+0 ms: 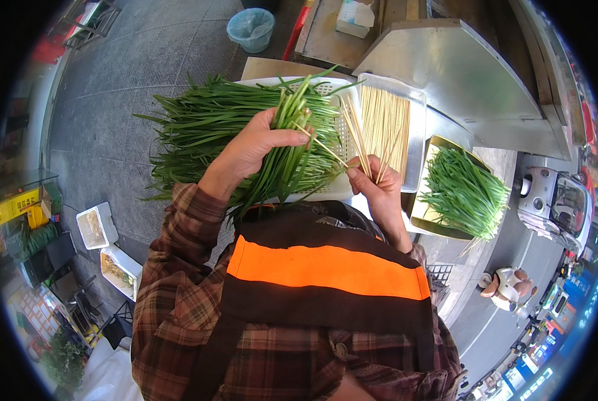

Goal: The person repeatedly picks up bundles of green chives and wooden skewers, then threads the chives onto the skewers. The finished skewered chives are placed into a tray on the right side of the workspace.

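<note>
My left hand (258,145) grips a bunch of garlic chives (291,108), the pale stem ends up and the leaves hanging toward my apron. Between my right thumb and finger is a thin bamboo skewer (324,146), slanting to the stems in the left hand; whether its tip pierces them I cannot tell. Several more skewers (356,133) fan upward from the fingers of my right hand (376,183). Beneath both hands a white perforated plastic basket (348,143) holds a large heap of chives (203,120), whose leaves overhang its left side.
Right of the basket, a clear plastic tray (419,110) holds many bamboo skewers (384,120). Farther right, chives (464,190) lie in a metal tray (421,213). A steel panel (444,70) rises behind. A blue bin (251,32) and white foam boxes (98,225) stand on the floor.
</note>
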The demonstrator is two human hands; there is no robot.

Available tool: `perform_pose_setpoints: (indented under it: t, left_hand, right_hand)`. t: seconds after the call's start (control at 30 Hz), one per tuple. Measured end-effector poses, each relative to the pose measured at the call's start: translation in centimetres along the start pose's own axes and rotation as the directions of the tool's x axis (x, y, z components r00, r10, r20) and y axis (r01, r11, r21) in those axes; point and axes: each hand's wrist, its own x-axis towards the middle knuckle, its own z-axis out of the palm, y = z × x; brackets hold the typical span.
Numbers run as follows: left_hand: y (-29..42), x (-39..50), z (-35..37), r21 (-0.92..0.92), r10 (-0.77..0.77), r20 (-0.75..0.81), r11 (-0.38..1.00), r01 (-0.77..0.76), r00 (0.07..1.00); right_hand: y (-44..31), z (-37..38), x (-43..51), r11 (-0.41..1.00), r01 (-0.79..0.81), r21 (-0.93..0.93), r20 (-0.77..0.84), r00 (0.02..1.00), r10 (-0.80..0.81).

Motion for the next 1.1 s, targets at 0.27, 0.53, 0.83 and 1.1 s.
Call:
perform_pose_setpoints:
  t: [0.27,0.53,0.83,1.1]
  left_hand:
    - [-0.8,0.1,1.6,0.054,-0.056,0.106,0.997,0.051,0.993]
    - [-1.2,0.4,1.6,0.079,-0.039,0.073,0.996,0.033,0.997]
    - [0.3,0.3,-0.3,-0.008,-0.016,0.011,1.0,0.016,1.0]
    - [-0.1,0.6,-0.7,0.061,0.017,-0.031,0.998,-0.015,0.999]
  right_hand:
    - [-1.0,1.7,1.4,1.0,0.01,0.012,0.099,0.995,-0.012]
    - [-1.1,1.9,1.4,1.0,-0.006,0.02,0.068,0.998,0.005]
    - [0.2,-0.6,0.2,0.998,0.015,-0.053,-0.014,1.0,-0.016]
    - [0.1,-1.2,-1.0,0.995,-0.041,-0.089,-0.036,0.999,0.038]
